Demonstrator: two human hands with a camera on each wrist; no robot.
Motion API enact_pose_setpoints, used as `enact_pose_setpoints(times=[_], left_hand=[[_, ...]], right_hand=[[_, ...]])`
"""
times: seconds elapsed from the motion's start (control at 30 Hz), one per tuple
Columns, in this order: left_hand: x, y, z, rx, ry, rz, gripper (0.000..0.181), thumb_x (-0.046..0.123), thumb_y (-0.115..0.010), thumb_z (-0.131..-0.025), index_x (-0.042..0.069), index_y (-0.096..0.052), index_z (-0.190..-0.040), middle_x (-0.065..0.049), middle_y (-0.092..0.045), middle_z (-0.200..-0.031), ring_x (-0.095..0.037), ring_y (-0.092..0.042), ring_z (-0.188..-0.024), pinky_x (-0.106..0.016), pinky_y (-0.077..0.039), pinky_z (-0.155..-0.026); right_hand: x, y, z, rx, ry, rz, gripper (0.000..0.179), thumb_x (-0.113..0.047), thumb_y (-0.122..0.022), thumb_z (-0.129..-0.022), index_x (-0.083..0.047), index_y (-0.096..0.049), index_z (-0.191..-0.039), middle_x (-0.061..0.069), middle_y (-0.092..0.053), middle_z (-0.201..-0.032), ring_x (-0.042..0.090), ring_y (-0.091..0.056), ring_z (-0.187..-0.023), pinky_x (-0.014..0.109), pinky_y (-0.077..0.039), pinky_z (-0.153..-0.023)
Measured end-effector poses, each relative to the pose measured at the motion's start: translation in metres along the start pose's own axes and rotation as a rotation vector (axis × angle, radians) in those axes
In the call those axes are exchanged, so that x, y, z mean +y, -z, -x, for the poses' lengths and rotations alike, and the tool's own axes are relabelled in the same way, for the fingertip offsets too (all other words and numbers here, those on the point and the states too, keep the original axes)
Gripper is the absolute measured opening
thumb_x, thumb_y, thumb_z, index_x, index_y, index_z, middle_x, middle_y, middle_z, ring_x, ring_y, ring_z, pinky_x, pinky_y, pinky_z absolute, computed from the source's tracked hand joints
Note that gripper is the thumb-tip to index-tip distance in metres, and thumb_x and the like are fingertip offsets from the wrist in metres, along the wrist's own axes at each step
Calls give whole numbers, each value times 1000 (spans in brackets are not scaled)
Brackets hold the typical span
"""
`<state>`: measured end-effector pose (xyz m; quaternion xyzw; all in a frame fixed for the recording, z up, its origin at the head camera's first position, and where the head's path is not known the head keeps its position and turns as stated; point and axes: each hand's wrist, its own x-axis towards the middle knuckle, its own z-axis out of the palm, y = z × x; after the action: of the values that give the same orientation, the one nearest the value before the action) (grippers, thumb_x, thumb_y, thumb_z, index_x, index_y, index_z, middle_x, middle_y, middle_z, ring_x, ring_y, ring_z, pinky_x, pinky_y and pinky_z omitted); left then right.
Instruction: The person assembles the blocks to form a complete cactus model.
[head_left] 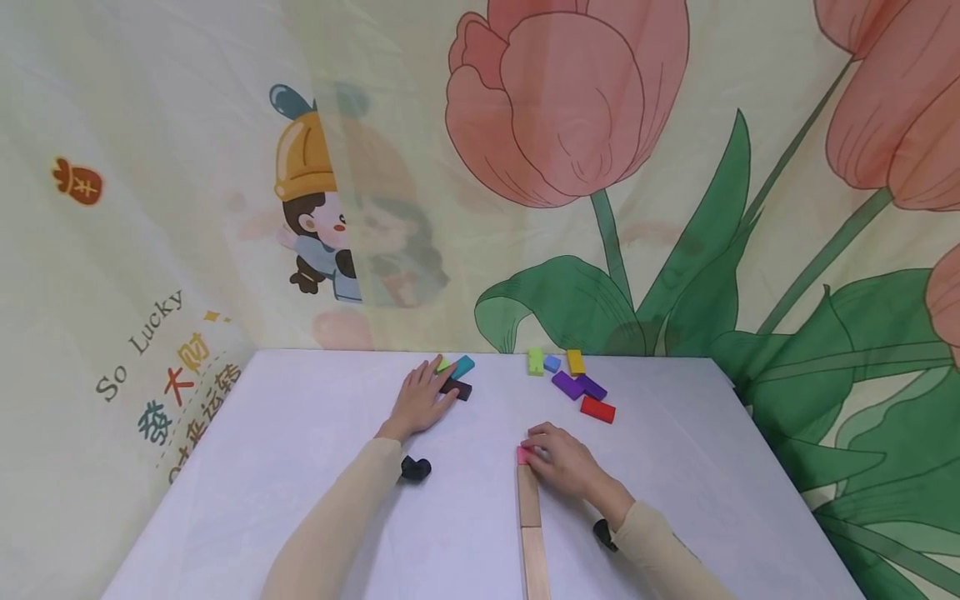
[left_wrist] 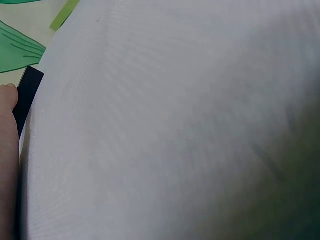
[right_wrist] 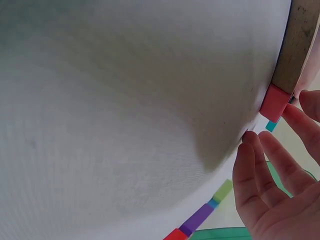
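Note:
My left hand (head_left: 423, 400) reaches to the far part of the table, its thumb against a black block (head_left: 461, 389). Beside its fingertips lie a teal block (head_left: 464, 365) and a partly covered green block (head_left: 443, 363). The left wrist view shows the thumb along the black block (left_wrist: 28, 95). My right hand (head_left: 562, 462) touches a pink block (head_left: 522, 455) at the far end of a straight row of wooden blocks (head_left: 528, 500). In the right wrist view, a fingertip meets the pink block's (right_wrist: 275, 102) side while the other fingers stay loosely bent, apart from it.
Right of centre at the back lie a light green block (head_left: 536, 362), a small blue block (head_left: 552, 363), a yellow block (head_left: 575, 362), two purple blocks (head_left: 567, 385) and a red block (head_left: 597, 409). A printed curtain (head_left: 405, 167) hangs behind the white table (head_left: 300, 417).

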<state>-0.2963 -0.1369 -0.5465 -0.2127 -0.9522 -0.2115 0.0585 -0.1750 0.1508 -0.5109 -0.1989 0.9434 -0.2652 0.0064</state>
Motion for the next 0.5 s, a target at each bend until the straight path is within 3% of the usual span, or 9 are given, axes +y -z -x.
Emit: enact_pose_setpoints(times=[0.23, 0.5], left_hand=[[1, 1, 1, 2, 1, 9, 59, 42, -48, -100, 16, -39, -152, -16, -24, -160, -43, -19, -146, -59, -15, -116], [0, 0, 0, 0, 10, 3, 58, 43, -47, -101, 19, -39, -153, -16, -24, -160, -42, -19, -146, -59, -16, -116]], right_hand=[[4, 4, -4, 16, -63, 28, 24, -21, -71, -92, -11, -72, -114, 7, -63, -119, 27, -60, -113, 45, -53, -92], [43, 35, -17, 181, -221, 206, 27, -13, -71, -89, -3, -70, -115, 17, -64, -117, 37, -58, -108, 53, -50, -91]])
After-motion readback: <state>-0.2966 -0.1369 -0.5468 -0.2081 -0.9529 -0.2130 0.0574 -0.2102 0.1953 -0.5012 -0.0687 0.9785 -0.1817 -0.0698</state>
